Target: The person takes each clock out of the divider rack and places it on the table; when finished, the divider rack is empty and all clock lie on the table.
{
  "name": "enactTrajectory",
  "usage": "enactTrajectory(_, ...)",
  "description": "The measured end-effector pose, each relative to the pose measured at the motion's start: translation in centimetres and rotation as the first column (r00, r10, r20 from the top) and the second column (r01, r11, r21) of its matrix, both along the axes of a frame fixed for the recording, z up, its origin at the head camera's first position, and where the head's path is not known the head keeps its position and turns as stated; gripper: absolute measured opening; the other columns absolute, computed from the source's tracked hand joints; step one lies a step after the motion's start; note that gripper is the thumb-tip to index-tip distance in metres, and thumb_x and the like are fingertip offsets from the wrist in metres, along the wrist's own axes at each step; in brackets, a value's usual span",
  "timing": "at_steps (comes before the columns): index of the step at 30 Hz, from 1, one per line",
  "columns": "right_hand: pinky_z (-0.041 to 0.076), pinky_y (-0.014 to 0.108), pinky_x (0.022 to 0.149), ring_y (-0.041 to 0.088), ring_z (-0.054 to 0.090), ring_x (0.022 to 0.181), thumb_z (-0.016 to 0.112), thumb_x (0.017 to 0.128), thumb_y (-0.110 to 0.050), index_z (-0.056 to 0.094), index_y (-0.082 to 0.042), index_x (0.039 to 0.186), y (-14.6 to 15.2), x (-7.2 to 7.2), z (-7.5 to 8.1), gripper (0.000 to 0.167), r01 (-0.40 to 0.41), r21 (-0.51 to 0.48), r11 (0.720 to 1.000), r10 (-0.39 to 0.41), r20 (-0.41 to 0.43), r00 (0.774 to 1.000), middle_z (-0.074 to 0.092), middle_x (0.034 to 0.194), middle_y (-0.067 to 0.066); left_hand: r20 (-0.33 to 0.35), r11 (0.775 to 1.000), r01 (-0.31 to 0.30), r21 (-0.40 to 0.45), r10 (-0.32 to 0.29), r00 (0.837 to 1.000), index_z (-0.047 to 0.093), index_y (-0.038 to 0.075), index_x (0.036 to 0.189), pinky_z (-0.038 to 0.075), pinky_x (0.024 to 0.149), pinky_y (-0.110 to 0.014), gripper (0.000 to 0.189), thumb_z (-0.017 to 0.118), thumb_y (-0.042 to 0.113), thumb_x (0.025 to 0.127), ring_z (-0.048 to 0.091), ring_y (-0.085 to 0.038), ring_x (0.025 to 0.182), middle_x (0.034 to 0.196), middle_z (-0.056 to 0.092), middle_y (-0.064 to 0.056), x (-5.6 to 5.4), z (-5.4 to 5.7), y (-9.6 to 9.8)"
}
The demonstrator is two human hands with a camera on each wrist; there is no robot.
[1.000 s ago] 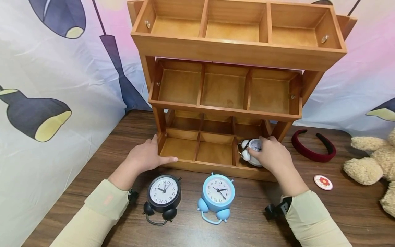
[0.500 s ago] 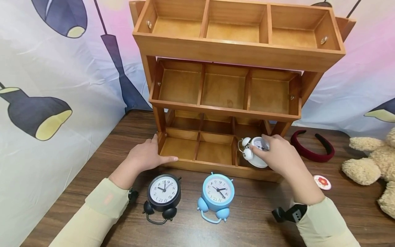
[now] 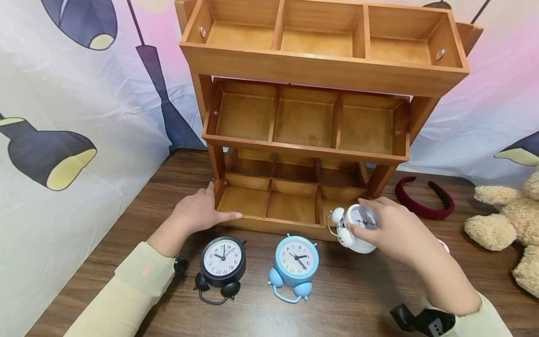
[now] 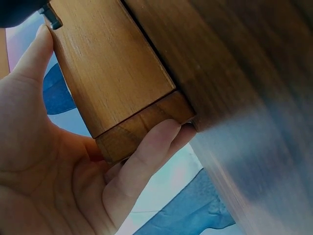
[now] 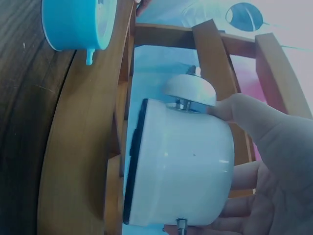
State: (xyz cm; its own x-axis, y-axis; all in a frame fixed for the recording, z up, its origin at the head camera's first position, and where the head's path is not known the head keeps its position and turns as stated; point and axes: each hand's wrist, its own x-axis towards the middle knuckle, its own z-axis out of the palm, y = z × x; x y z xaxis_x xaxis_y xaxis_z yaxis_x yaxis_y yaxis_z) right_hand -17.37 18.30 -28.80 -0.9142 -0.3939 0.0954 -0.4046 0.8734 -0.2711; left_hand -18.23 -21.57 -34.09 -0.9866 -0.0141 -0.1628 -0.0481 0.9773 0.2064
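Note:
My right hand (image 3: 396, 229) holds a white twin-bell alarm clock (image 3: 358, 243) in front of the right bottom compartment of a wooden shelf rack (image 3: 328, 75). In the right wrist view the thumb lies by one bell (image 5: 190, 89) and the fingers wrap behind the round case. My left hand (image 3: 195, 213) grips the left end of the rack's bottom tray, thumb along its front rim and fingers around the side panel (image 4: 146, 122). On the table before the rack lie a black alarm clock (image 3: 223, 257) and a light blue one (image 3: 296, 260), faces up.
Right of the rack lies a dark red headband (image 3: 440, 214). A plush bear (image 3: 492, 232) is at the far right edge. The right arm mostly covers a small round badge (image 3: 443, 245). A printed cloth (image 3: 105, 107) hangs behind the table (image 3: 160, 173).
My right hand has lifted the white clock out of the right bottom compartment and brought it forward past the front rim. The left hand stays on the rack.

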Motion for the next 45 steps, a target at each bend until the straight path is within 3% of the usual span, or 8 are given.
enactTrajectory(8, 0.050, 0.052, 0.074, 0.030, 0.064, 0.087, 0.075, 0.081, -0.055, 0.062, 0.000, 0.131, 1.0, 1.9, -0.8, 0.075, -0.020, 0.052, 0.998, 0.020, 0.009, 1.000, 0.063, 0.115, 0.019, 0.009, 1.000, -0.008, -0.004, 0.008, 1.000, 0.014, -0.016, 0.151, 0.043, 0.095, -0.064, 0.132, 0.055, 0.085, 0.076, 0.045, -0.056, 0.126, 0.145, 0.034, -0.042, 0.0, 0.0, 0.0)
enactTrajectory(16, 0.051, 0.047, 0.069, 0.020, 0.061, 0.079, 0.081, 0.073, -0.053, 0.069, -0.003, 0.121, 1.8, 2.7, -2.1, 0.071, -0.029, 0.089, 0.996, 0.028, 0.014, 1.000, 0.062, 0.107, 0.010, 0.017, 1.000, -0.013, -0.005, 0.013, 1.000, 0.014, -0.016, 0.151, 0.043, 0.095, -0.064, 0.132, 0.054, 0.085, 0.076, 0.044, -0.057, 0.126, 0.146, 0.033, -0.042, 0.1, 0.0, -0.2)
enactTrajectory(24, 0.052, 0.054, 0.078, 0.030, 0.065, 0.091, 0.083, 0.071, -0.050, 0.066, -0.002, 0.124, 2.7, 2.7, -3.2, 0.074, -0.036, 0.124, 0.992, 0.024, 0.098, 0.995, 0.060, 0.116, 0.017, 0.016, 1.000, -0.014, -0.010, 0.014, 1.000, 0.014, -0.016, 0.151, 0.044, 0.094, -0.064, 0.132, 0.054, 0.085, 0.076, 0.045, -0.057, 0.126, 0.145, 0.033, -0.042, 0.1, -0.1, -0.1)
enactTrajectory(34, 0.052, 0.047, 0.075, 0.021, 0.062, 0.085, 0.084, 0.069, -0.045, 0.064, 0.003, 0.121, 3.8, 2.5, -4.2, 0.073, -0.034, 0.132, 0.991, 0.019, 0.113, 0.993, 0.060, 0.111, 0.014, 0.010, 1.000, -0.011, -0.011, 0.011, 1.000, 0.015, -0.016, 0.151, 0.045, 0.093, -0.063, 0.132, 0.054, 0.085, 0.076, 0.046, -0.057, 0.125, 0.145, 0.034, -0.042, 0.0, -0.1, -0.1)
enactTrajectory(45, 0.052, 0.050, 0.076, 0.025, 0.063, 0.088, 0.084, 0.069, -0.044, 0.062, 0.004, 0.121, 4.4, 2.2, -4.6, 0.075, -0.018, 0.130, 0.991, -0.002, 0.147, 0.989, 0.060, 0.114, 0.019, 0.009, 1.000, -0.006, -0.009, 0.006, 1.000, 0.015, -0.016, 0.151, 0.045, 0.093, -0.063, 0.132, 0.054, 0.085, 0.076, 0.045, -0.057, 0.126, 0.145, 0.034, -0.042, -0.1, -0.1, 0.1)
